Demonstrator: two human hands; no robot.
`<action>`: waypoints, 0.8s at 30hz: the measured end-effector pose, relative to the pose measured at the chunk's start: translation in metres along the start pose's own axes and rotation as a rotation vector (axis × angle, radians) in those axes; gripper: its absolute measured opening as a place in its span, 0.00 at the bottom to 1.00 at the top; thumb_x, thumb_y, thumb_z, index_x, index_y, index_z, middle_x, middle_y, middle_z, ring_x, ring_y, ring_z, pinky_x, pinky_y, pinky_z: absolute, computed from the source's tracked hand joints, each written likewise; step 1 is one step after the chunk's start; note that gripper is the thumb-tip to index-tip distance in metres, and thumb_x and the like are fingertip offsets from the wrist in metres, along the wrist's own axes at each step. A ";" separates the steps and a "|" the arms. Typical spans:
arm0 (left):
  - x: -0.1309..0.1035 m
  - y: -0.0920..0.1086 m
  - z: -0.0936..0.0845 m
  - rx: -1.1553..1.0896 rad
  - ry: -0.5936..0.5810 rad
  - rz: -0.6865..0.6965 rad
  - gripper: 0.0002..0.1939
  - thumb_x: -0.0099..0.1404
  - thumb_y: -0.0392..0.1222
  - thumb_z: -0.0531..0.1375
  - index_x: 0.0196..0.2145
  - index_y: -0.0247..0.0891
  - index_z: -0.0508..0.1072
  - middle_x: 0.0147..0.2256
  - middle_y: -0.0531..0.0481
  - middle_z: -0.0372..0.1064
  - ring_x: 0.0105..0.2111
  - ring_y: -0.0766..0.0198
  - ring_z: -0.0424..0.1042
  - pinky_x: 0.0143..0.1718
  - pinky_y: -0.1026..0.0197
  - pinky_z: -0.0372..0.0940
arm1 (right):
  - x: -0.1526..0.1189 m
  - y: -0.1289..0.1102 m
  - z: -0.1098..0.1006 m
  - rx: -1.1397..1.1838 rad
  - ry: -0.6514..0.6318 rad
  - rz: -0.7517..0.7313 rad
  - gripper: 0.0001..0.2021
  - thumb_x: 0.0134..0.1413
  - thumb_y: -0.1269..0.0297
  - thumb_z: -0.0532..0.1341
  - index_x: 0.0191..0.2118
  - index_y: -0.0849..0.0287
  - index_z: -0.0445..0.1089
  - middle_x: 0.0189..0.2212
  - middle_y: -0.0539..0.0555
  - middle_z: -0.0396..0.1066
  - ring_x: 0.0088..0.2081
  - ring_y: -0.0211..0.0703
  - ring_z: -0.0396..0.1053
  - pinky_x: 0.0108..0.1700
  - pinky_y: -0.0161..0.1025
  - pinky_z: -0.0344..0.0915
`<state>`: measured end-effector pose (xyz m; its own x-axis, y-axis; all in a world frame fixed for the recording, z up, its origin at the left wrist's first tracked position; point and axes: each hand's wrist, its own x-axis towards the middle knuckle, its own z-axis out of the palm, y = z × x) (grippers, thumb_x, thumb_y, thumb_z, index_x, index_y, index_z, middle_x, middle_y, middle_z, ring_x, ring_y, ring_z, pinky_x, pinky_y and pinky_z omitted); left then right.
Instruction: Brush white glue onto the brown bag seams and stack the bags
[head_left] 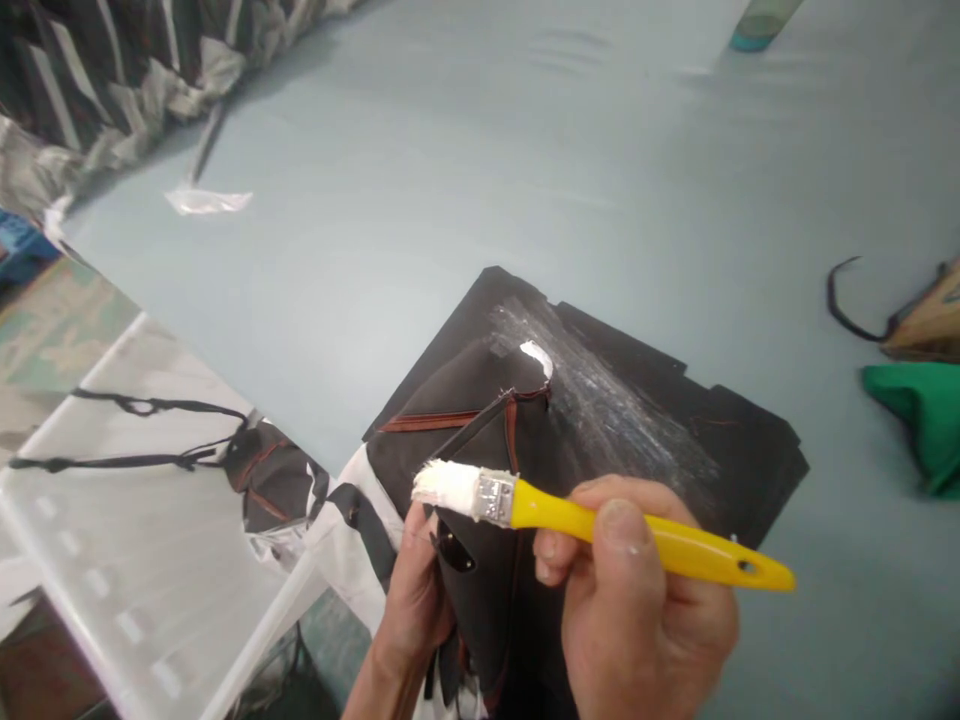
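Note:
My right hand [645, 610] grips the yellow handle of a flat paintbrush [570, 515], its pale bristles coated in white and pointing left. Below the brush, my left hand [416, 595] is wrapped around a dark fabric piece [465, 440] with reddish-brown seam tape; some of its fingers are hidden by the cloth. A white wet-looking strip [538, 358] lies along the curved upper edge of that fabric. Under it is a black board [645, 390] with notched edges and whitish smears. The bristles are over the fabric; whether they touch it I cannot tell.
A white plastic bin [172, 540] beside the table holds a similar dark piece [274, 475] with black straps. Striped dark items [112, 70] are piled at the upper left. A green cloth [919, 420], a brown box [926, 320] and a container [761, 25] stand on the pale blue table [375, 180].

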<state>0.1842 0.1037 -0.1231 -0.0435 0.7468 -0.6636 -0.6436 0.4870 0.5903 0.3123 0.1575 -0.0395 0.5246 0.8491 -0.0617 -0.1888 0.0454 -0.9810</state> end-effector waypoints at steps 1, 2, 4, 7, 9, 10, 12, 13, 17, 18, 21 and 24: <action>0.000 0.000 -0.001 0.016 0.008 0.002 0.27 0.57 0.60 0.73 0.48 0.42 0.82 0.41 0.45 0.82 0.48 0.44 0.81 0.54 0.46 0.76 | 0.000 0.001 0.001 -0.054 -0.002 -0.047 0.10 0.67 0.59 0.63 0.33 0.56 0.73 0.16 0.43 0.68 0.15 0.34 0.66 0.19 0.31 0.66; 0.000 0.001 -0.001 0.025 0.014 0.005 0.27 0.57 0.60 0.73 0.50 0.42 0.81 0.40 0.47 0.82 0.45 0.47 0.82 0.52 0.48 0.77 | 0.001 0.004 0.001 -0.115 -0.002 -0.091 0.09 0.67 0.60 0.64 0.34 0.56 0.74 0.17 0.43 0.70 0.16 0.34 0.68 0.20 0.31 0.67; 0.000 0.005 0.004 0.028 0.036 0.030 0.30 0.56 0.58 0.75 0.53 0.44 0.80 0.38 0.49 0.82 0.40 0.51 0.83 0.49 0.52 0.77 | 0.007 0.010 -0.002 -0.222 0.027 -0.165 0.08 0.66 0.60 0.65 0.35 0.56 0.76 0.18 0.44 0.72 0.17 0.35 0.70 0.23 0.33 0.70; 0.002 0.009 0.011 0.016 0.046 0.046 0.32 0.55 0.56 0.76 0.56 0.45 0.79 0.37 0.49 0.83 0.39 0.51 0.83 0.48 0.52 0.77 | 0.018 0.014 -0.006 -0.315 0.139 -0.209 0.09 0.65 0.59 0.66 0.35 0.57 0.77 0.18 0.46 0.74 0.18 0.36 0.72 0.24 0.33 0.71; 0.003 0.010 0.011 0.007 0.032 0.026 0.32 0.56 0.55 0.76 0.56 0.46 0.79 0.36 0.49 0.82 0.40 0.51 0.83 0.50 0.50 0.77 | 0.019 0.011 -0.008 -0.318 0.173 -0.196 0.10 0.65 0.59 0.66 0.34 0.57 0.76 0.17 0.45 0.73 0.17 0.36 0.71 0.23 0.33 0.71; 0.004 0.010 0.009 0.003 0.023 0.010 0.31 0.56 0.55 0.76 0.55 0.46 0.79 0.36 0.50 0.82 0.39 0.51 0.83 0.50 0.50 0.76 | 0.017 0.009 -0.008 -0.305 0.157 -0.192 0.10 0.66 0.58 0.66 0.34 0.57 0.76 0.17 0.44 0.72 0.16 0.35 0.70 0.23 0.32 0.70; 0.005 0.010 0.003 -0.001 0.000 -0.020 0.29 0.56 0.56 0.76 0.53 0.46 0.80 0.35 0.50 0.82 0.40 0.51 0.83 0.51 0.50 0.76 | 0.010 0.005 -0.008 -0.282 0.053 -0.208 0.09 0.67 0.59 0.65 0.35 0.56 0.76 0.18 0.44 0.72 0.16 0.35 0.70 0.22 0.33 0.69; 0.005 0.010 0.000 -0.001 -0.015 -0.035 0.28 0.56 0.56 0.76 0.52 0.46 0.80 0.35 0.50 0.82 0.41 0.50 0.83 0.52 0.49 0.76 | 0.007 0.005 -0.009 -0.287 -0.020 -0.227 0.08 0.67 0.60 0.64 0.36 0.55 0.76 0.20 0.45 0.73 0.17 0.35 0.71 0.22 0.33 0.69; 0.006 0.011 -0.002 -0.010 -0.051 -0.051 0.32 0.57 0.56 0.75 0.57 0.46 0.78 0.44 0.45 0.83 0.50 0.44 0.81 0.57 0.45 0.74 | 0.009 0.013 -0.011 -0.358 -0.049 -0.247 0.04 0.66 0.63 0.65 0.38 0.54 0.77 0.23 0.45 0.76 0.21 0.36 0.74 0.26 0.32 0.72; 0.006 0.011 -0.002 -0.013 -0.049 -0.046 0.33 0.57 0.56 0.75 0.58 0.46 0.77 0.45 0.44 0.83 0.52 0.43 0.80 0.58 0.45 0.73 | 0.011 0.015 -0.011 -0.357 0.010 -0.239 0.05 0.66 0.63 0.65 0.38 0.55 0.77 0.22 0.45 0.76 0.21 0.36 0.74 0.26 0.32 0.72; 0.006 0.011 -0.007 -0.006 -0.046 -0.050 0.31 0.58 0.56 0.74 0.56 0.45 0.79 0.46 0.43 0.82 0.54 0.42 0.79 0.59 0.44 0.73 | 0.014 0.014 -0.013 -0.314 0.057 -0.246 0.07 0.67 0.61 0.65 0.37 0.56 0.77 0.21 0.46 0.74 0.20 0.36 0.73 0.25 0.33 0.72; 0.008 0.010 -0.012 0.008 -0.060 -0.065 0.30 0.57 0.56 0.75 0.55 0.44 0.79 0.48 0.42 0.82 0.56 0.40 0.78 0.60 0.43 0.72 | 0.012 0.014 -0.015 -0.299 -0.122 -0.289 0.06 0.67 0.61 0.64 0.38 0.54 0.76 0.24 0.47 0.76 0.22 0.38 0.74 0.26 0.34 0.73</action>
<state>0.1680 0.1090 -0.1278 0.0439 0.7394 -0.6719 -0.6376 0.5385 0.5510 0.3283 0.1606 -0.0563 0.4155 0.8807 0.2276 0.2098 0.1507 -0.9660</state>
